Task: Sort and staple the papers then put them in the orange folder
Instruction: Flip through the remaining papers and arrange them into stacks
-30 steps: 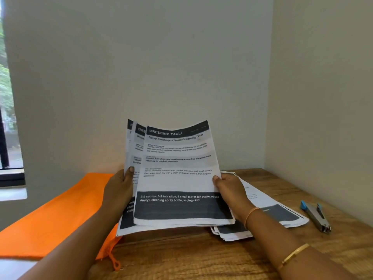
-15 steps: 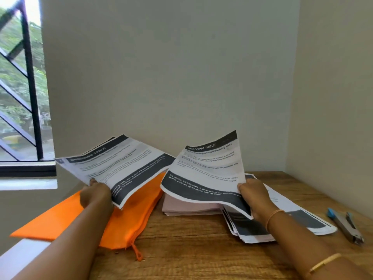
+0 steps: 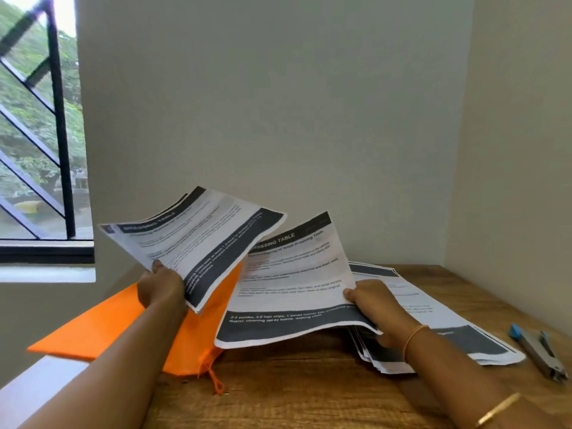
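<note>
Fingers (image 3: 157,267) of the left hand (image 3: 161,292) pinch a small sheaf (image 3: 198,239) held above the orange folder (image 3: 102,329) at the left. The right hand (image 3: 374,305) grips one sheet (image 3: 291,286) beside the loose pile (image 3: 439,317) on the tabletop (image 3: 309,394). Sorting seems to be in hand. Next, the sheet needs its matching set, then the stapler (image 3: 538,351) at the right.

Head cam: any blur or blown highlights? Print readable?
Head view: left stack smeared, print unreadable; right sheet sharper, header and bold lines legible; window top blown out; soft daylight, no glare on paper.
</note>
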Available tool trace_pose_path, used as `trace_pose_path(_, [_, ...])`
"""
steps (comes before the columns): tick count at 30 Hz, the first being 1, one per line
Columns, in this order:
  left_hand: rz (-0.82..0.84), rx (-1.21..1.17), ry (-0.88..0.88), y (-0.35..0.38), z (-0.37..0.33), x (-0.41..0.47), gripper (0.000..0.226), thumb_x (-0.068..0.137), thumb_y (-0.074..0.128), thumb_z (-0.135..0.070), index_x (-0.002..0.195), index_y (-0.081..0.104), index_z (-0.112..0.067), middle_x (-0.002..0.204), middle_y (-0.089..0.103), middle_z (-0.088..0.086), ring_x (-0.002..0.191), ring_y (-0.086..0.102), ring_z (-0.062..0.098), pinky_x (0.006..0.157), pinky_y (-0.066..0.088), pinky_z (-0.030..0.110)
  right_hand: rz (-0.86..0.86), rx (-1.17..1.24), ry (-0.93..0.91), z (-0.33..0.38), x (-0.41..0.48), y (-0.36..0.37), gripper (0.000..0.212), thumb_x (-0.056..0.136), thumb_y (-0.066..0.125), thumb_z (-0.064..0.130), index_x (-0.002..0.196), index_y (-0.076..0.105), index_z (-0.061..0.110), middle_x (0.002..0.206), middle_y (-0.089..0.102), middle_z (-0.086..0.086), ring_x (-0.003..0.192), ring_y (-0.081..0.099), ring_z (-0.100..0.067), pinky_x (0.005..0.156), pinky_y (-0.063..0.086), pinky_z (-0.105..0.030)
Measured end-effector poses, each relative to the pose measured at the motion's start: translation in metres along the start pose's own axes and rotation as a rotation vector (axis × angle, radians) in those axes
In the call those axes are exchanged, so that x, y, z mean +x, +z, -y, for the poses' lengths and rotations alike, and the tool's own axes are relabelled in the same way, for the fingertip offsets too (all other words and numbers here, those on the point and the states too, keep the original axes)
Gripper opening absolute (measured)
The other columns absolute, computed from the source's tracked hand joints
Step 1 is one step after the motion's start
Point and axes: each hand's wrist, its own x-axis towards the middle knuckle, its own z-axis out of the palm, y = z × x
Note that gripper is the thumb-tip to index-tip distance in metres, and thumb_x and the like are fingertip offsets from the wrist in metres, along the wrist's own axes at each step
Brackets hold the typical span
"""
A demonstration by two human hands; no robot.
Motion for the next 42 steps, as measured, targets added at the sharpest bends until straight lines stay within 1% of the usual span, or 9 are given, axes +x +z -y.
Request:
trace_pose_path(5, [0.138, 0.157, 0.225, 0.004, -0.005, -0.025, 0.045, 0.103, 0.032, -0.027, 0.133, 0.044, 0.006, 0.136, 0.046, 0.026, 0.122, 0.043, 0.042, 0.094, 0.035, 0.039, 0.064, -0.372, -0.216, 0.001, -0.004, 0.011, 0.020, 0.091, 0.051, 0.013, 0.076, 0.060, 0.004, 0.076, 0.059, -0.011, 0.066, 0.051, -0.017, 0.053, 0.033, -0.021])
trace_pose_path(10, [0.222, 0.207, 0.331, 0.008, -0.005, -0.031, 0.041, 0.104, 0.031, -0.024, 0.123, 0.049, 0.007, 0.127, 0.051, 0.027, 0.115, 0.047, 0.040, 0.077, 0.029, 0.030, 0.103, -0.673, -0.383, -0.003, -0.012, 0.023, 0.035, 0.095, 0.047, 0.040, 0.119, 0.058, 0.016, 0.118, 0.062, -0.003, 0.103, 0.059, -0.019, 0.082, 0.048, -0.027])
trace_pose_path(14, [0.237, 0.209, 0.360, 0.008, -0.005, -0.029, 0.041, 0.103, 0.031, -0.026, 0.120, 0.050, 0.006, 0.125, 0.052, 0.027, 0.114, 0.047, 0.040, 0.076, 0.027, 0.030, 0.018, -0.851, -0.457, -0.001, -0.015, 0.022, 0.038, 0.094, 0.044, 0.050, 0.107, 0.061, 0.019, 0.104, 0.065, -0.001, 0.089, 0.060, -0.016, 0.074, 0.049, -0.027])
trace_pose_path(19, [0.281, 0.197, 0.399, 0.008, -0.006, -0.030, 0.041, 0.103, 0.032, -0.028, 0.121, 0.052, 0.003, 0.124, 0.054, 0.024, 0.113, 0.049, 0.037, 0.077, 0.029, 0.028, -0.187, -0.575, -0.489, 0.002, -0.010, 0.011, 0.032, 0.098, 0.042, 0.034, 0.078, 0.061, 0.017, 0.074, 0.061, 0.000, 0.070, 0.057, -0.015, 0.061, 0.045, -0.028])
trace_pose_path(21, [0.313, 0.200, 0.441, 0.009, -0.007, -0.032, 0.041, 0.103, 0.033, -0.028, 0.121, 0.054, 0.002, 0.121, 0.057, 0.022, 0.107, 0.051, 0.034, 0.077, 0.030, 0.028, -0.262, -0.374, -0.482, 0.002, -0.004, 0.004, 0.037, 0.100, 0.039, 0.036, 0.079, 0.061, 0.015, 0.074, 0.062, -0.003, 0.070, 0.059, -0.020, 0.062, 0.044, -0.032])
trace_pose_path(27, [0.430, 0.230, 0.589, 0.011, -0.011, -0.045, 0.035, 0.102, 0.036, -0.029, 0.097, 0.058, -0.003, 0.091, 0.056, 0.007, 0.085, 0.051, 0.023, 0.066, 0.033, 0.029, -0.145, -0.001, -0.413, 0.004, -0.001, -0.004, 0.040, 0.096, 0.035, 0.049, 0.088, 0.055, 0.015, 0.078, 0.061, -0.004, 0.067, 0.055, -0.016, 0.063, 0.043, -0.032])
trace_pose_path(32, [0.474, 0.216, 0.656, 0.014, -0.010, -0.050, 0.031, 0.100, 0.041, -0.030, 0.089, 0.057, -0.007, 0.081, 0.058, 0.002, 0.068, 0.051, 0.012, 0.054, 0.034, 0.018, -0.074, -0.056, -0.401, 0.006, -0.006, 0.000, 0.031, 0.092, 0.039, 0.053, 0.086, 0.047, 0.024, 0.088, 0.062, 0.001, 0.083, 0.060, -0.014, 0.074, 0.051, -0.033])
trace_pose_path(35, [0.479, 0.198, 0.677, 0.014, -0.010, -0.050, 0.032, 0.100, 0.041, -0.032, 0.085, 0.058, -0.009, 0.076, 0.058, -0.002, 0.068, 0.052, 0.014, 0.055, 0.035, 0.021, -0.092, -0.125, -0.424, 0.007, -0.007, 0.002, 0.022, 0.095, 0.047, 0.041, 0.081, 0.044, 0.025, 0.085, 0.059, 0.003, 0.080, 0.056, -0.010, 0.063, 0.045, -0.024])
trace_pose_path(42, [0.508, 0.145, 0.667, 0.013, -0.009, -0.052, 0.030, 0.098, 0.044, -0.033, 0.086, 0.058, -0.010, 0.074, 0.059, -0.005, 0.067, 0.054, 0.007, 0.055, 0.037, 0.021, -0.135, -0.185, -0.416, 0.003, -0.001, 0.003, 0.025, 0.097, 0.049, 0.028, 0.075, 0.043, 0.019, 0.085, 0.059, -0.003, 0.078, 0.055, -0.015, 0.063, 0.042, -0.025])
